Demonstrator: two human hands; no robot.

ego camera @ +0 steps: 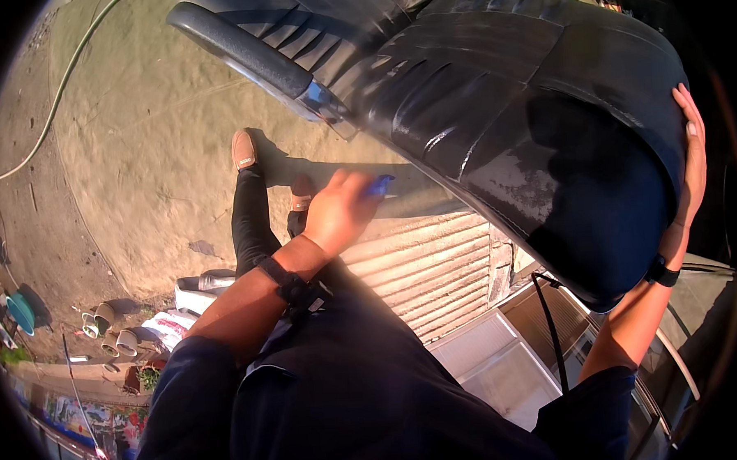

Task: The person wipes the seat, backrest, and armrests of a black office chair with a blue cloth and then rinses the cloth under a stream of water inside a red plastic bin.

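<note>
A black padded leather-like office chair fills the upper right, its pleated cover partly shiny. Its armrest, black on top with a shiny metal support, juts to the upper left. My left hand, blurred, is closed around a small blue item, perhaps a cloth; most of it is hidden in the fist. That hand is apart from the chair, left of the backrest's edge. My right hand holds the backrest's far right edge, fingers straight and together along it. Dark bands circle both wrists.
A ridged concrete ramp lies below the chair, beside a framed panel. A pale hose curves across the ground at left. Several pots, a white container and a teal basin stand at lower left.
</note>
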